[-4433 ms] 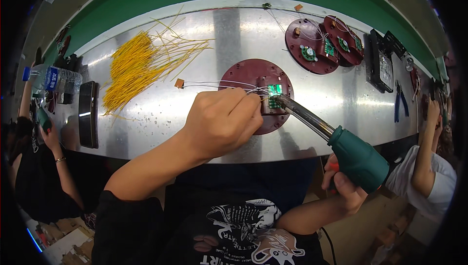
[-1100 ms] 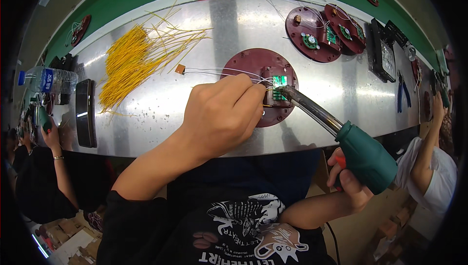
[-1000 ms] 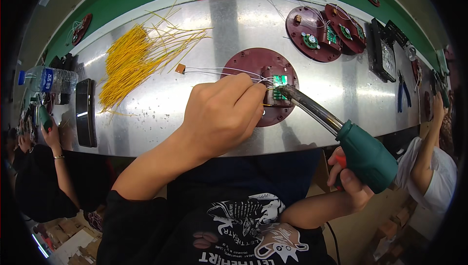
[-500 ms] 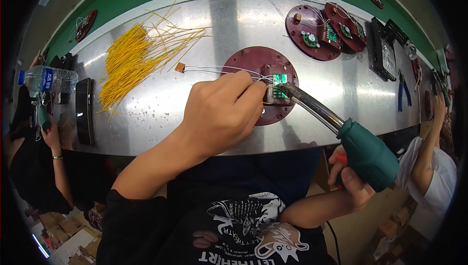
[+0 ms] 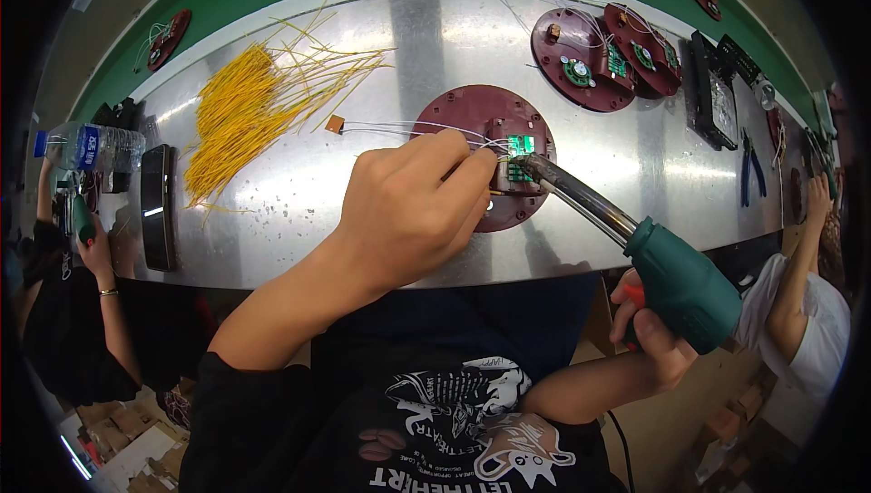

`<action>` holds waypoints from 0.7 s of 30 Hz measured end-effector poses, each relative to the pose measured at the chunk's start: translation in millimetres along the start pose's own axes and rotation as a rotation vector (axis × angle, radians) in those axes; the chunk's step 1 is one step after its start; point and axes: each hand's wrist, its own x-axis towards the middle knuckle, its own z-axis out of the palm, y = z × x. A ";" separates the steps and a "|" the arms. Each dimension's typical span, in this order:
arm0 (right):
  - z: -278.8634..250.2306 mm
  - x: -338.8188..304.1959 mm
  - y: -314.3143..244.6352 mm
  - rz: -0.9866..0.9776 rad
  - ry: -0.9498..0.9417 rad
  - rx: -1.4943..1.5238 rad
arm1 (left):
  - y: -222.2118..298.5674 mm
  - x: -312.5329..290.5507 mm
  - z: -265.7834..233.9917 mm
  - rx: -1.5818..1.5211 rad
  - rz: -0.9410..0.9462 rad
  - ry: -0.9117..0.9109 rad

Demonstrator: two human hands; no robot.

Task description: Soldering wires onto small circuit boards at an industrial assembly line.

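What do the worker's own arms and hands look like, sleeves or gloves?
Both hands are bare: no gloves, rings or watch visible. The left hand and forearm are uncovered up to a black sleeve near the elbow. The right hand and forearm are bare too; its sleeve is not visible.

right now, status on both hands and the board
Left hand pinching wire at the green circuit board. Right hand gripping soldering iron, tip on board. Nothing blocking.

Our left hand (image 5: 408, 216) covers the near left part of the dark red disc (image 5: 463, 112), and its fingertips hide where the thin white wires (image 5: 399, 127) end. The soldering iron (image 5: 676, 280) tip is too small to tell against the green board (image 5: 520, 144). Our right hand (image 5: 653, 339) shows only fingers behind the handle.
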 end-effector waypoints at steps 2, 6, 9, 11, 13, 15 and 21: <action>0.3 0.8 -2.8 0.016 -0.024 -0.072 | -0.9 -1.3 2.1 0.018 0.002 0.007; 0.2 1.1 -6.6 0.027 -0.017 -0.067 | -0.2 -1.7 0.9 0.020 0.003 0.000; -2.1 2.5 -1.9 -0.002 -0.023 -0.045 | -0.3 -1.8 0.8 0.019 0.003 -0.005; -0.8 3.5 -2.6 -0.017 -0.026 -0.034 | -0.7 -1.9 0.9 0.026 0.005 -0.005; 1.5 2.5 -6.5 0.014 -0.016 -0.064 | -0.8 -2.4 1.0 0.028 0.004 -0.007; 1.7 2.6 -7.3 0.030 -0.010 -0.080 | -0.5 -2.5 1.0 0.030 0.002 -0.012; -2.4 0.6 -3.4 0.002 -0.016 -0.074 | -1.5 -2.4 1.8 0.031 0.014 -0.007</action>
